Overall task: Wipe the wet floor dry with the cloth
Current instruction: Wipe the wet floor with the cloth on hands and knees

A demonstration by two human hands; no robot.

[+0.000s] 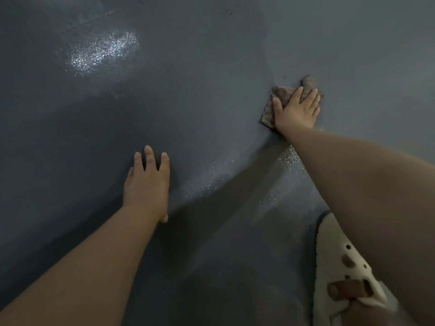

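1. Nearest the camera, at the lower right, sits a cream clog [339,262] with round holes in its upper and a brown strap across it; no brand, label or writing can be read on it or anywhere else in view.
2. Both bare forearms reach forward from the bottom corners over a dark grey floor [211,55]; the right forearm passes over the clog.
3. Left hand [147,184] lies palm down on the floor, fingers straight and slightly parted, holding nothing.
4. Right hand [296,109] lies further out and to the right, palm down on the cloth [282,91]; its fingers are straight and fanned, pressing the cloth flat against the floor rather than curling round it.
5. Cloth: a crumpled brownish-grey rag on the floor under the right hand; its edges show beyond the fingertips and beside the thumb.
6. Floor: a bright, speckled sheen [101,52] shows at the upper left, well apart from both hands; fainter glistening specks [288,158] lie just beside the right wrist and between the two forearms; the patch to the right of the cloth looks paler and duller.
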